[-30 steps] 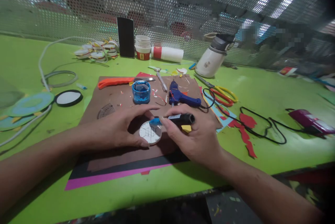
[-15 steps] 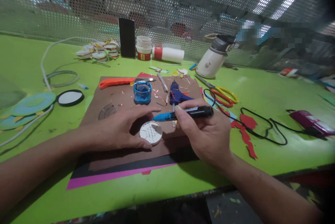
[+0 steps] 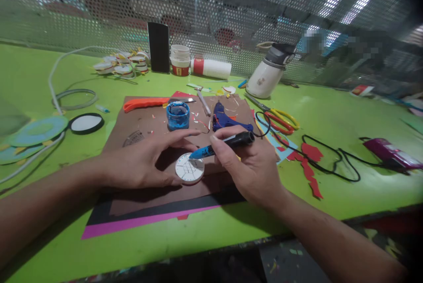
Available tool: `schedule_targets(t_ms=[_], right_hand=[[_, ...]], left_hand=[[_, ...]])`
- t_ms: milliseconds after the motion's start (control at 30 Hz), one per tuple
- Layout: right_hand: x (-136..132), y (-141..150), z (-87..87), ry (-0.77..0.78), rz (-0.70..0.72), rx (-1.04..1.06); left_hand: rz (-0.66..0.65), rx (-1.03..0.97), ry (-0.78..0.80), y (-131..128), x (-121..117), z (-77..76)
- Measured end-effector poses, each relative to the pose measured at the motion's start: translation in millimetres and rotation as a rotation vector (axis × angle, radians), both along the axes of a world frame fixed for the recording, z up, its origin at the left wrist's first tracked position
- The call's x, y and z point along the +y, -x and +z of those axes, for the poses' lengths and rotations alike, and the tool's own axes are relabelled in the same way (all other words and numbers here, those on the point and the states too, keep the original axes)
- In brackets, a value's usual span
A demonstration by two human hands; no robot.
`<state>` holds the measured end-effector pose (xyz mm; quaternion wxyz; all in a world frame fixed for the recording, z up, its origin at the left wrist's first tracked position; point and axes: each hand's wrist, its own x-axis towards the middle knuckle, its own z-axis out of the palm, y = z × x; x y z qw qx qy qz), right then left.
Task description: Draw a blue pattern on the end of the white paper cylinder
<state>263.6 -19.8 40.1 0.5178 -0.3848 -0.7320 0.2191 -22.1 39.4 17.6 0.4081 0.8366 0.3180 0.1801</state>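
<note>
My right hand [image 3: 247,161] grips a blue-and-black marker pen [image 3: 220,146] between thumb and fingers. Its blue tip end meets the upper part of a small round white disc [image 3: 189,169] with dark lines drawn in a grid on its face. My left hand [image 3: 148,159] curves round the disc's left side, thumb at the lower edge and fingers at the upper edge, holding it over the brown sheet [image 3: 158,201]. Just beyond stands a blue-stained jar [image 3: 178,117]. A dark blue glue gun [image 3: 228,119] lies behind my right hand.
An orange-handled knife [image 3: 148,103] lies behind the jar. To the right are scissors [image 3: 279,120], red paper scraps [image 3: 310,155] and a black cord [image 3: 333,164]. A phone [image 3: 158,48], stacked cups [image 3: 180,60] and a white bottle [image 3: 266,76] line the back by the mesh.
My right hand has moved left and slightly down, bringing the marker pen from above the disc's upper right onto its face. The disc stays within my left hand, tilted a little differently.
</note>
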Motion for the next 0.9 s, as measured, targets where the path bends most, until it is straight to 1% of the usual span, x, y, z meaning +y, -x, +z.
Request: schedule_targets(t_ms=[100, 200, 367, 533, 633, 767, 900], right_hand=[[0.9, -0.5, -1.3, -0.001, -0.006, -0.02], [1.4, -0.5, -2.4, 0.002, -0.012, -0.033], [1.8, -0.1, -3.1, -0.028, 0.015, -0.015], [1.6, -1.3, -1.6, 0.001, 0.007, -0.059], [1.9, -1.3, -1.3, 0.003, 0.01, -0.067], [2.3, -0.5, -2.7, -0.001, 0.023, -0.038], [2.3, -0.8, -4.1, 0.023, 0.01, -0.059]], left_hand=[[0.011, 0.0, 0.043, -1.1, 1.5, -4.3], [0.047, 0.013, 0.035, -1.9, 2.1, -7.4], [0.043, 0.026, 0.044, -3.9, 1.7, -6.4], [0.044, 0.024, 0.01, -2.3, 1.9, -8.9], [0.043, 0.014, 0.019, -1.8, 1.7, -10.3], [0.055, 0.027, 0.033, -4.5, 1.1, -9.7], [0.058, 0.032, 0.019, -5.3, 0.9, -8.8]])
